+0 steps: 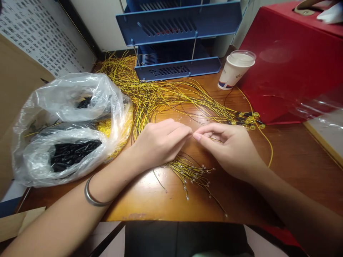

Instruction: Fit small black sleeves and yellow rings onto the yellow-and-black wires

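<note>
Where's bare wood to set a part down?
Right: between the red box, right forearm and looping yellow wire. Front: between the left forearm, wire tips and table's front edge. Crowded: left, plastic bag; behind left hand and right hand, yellow-and-black wires.

Glare on the table [143, 194]; soft detail; stretched edges

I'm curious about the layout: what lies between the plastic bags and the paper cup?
The head view shows yellow and black wires between the plastic bags and the paper cup.

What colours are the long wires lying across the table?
The wires are yellow and black, seen best in the head view.
</note>
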`<action>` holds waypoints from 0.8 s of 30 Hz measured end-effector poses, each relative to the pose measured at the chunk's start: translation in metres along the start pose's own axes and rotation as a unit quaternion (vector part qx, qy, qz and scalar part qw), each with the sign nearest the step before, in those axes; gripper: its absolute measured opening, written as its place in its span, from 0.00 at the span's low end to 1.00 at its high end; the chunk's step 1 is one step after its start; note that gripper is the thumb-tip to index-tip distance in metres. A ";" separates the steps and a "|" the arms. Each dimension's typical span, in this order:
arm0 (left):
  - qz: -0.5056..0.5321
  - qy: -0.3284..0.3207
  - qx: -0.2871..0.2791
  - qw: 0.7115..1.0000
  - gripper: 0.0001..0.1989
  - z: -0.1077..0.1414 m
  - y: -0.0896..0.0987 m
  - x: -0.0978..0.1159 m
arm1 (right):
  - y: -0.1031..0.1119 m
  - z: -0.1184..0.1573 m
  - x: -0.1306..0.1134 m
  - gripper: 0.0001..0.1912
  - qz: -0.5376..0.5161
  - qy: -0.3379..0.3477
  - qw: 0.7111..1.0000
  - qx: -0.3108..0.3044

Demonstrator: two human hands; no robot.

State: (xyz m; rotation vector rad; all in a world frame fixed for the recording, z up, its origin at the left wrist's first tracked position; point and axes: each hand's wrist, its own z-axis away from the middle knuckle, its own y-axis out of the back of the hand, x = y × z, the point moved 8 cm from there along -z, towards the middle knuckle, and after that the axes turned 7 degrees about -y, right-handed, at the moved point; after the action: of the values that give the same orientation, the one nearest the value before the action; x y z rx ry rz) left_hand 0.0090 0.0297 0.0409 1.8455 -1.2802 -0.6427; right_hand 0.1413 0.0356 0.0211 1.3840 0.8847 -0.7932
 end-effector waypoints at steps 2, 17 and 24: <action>0.023 0.021 0.004 1.000 0.07 -0.001 -0.001 -0.001 | 0.000 0.001 0.001 0.06 0.009 0.011 1.000 0.007; 0.599 0.451 -0.043 0.660 0.05 0.022 -0.045 -0.028 | -0.001 0.006 -0.013 0.06 0.118 0.106 0.987 0.019; 0.488 0.408 -0.028 0.771 0.08 0.018 -0.038 -0.034 | 0.001 0.005 -0.009 0.06 0.084 0.076 0.993 0.018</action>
State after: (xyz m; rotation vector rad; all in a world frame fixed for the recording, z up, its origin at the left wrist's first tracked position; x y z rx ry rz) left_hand 0.0034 0.0625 -0.0012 0.9237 -1.3083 0.6314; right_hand 0.1386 0.0307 0.0292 1.5445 0.8605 -0.5841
